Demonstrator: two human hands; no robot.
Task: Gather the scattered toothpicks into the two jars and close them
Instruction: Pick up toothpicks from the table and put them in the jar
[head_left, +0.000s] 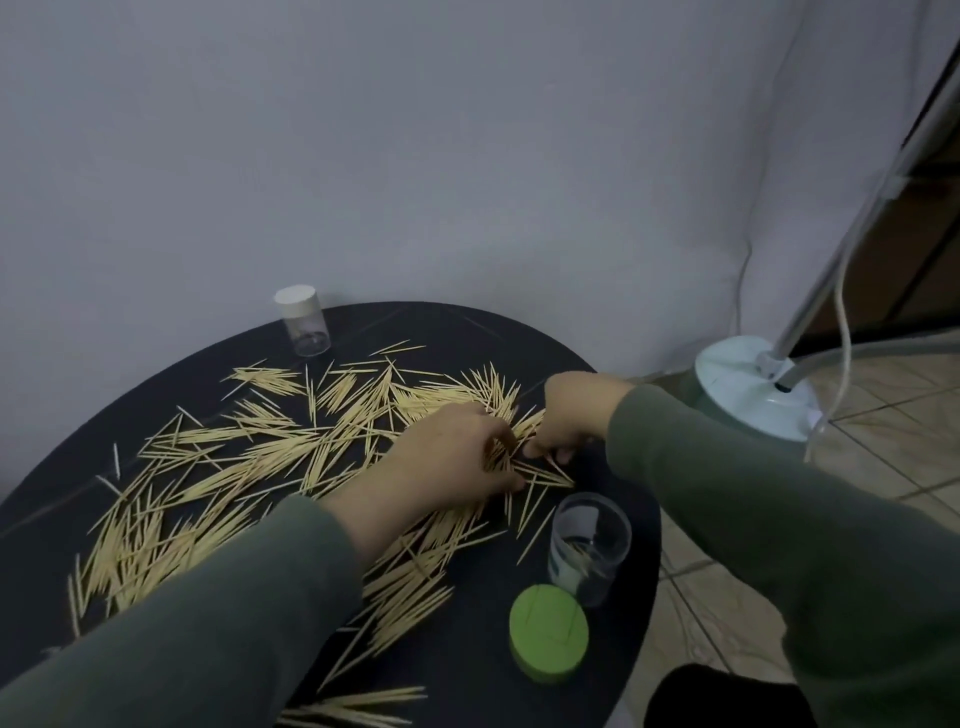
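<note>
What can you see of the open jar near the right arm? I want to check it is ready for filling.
The open jar is a clear, plastic-looking cylinder standing upright near the right edge of the black round table, its mouth uncovered. A few toothpicks already lie inside, and a pale label shows through its wall. The green lid lies on the table just in front of it, at its left. Neither hand touches it.

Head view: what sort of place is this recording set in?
Probably a room in a home, not a workshop: a small round dark table against a plain pale wall, tiled floor, and a pale round stand base with a cable beside it.
</note>
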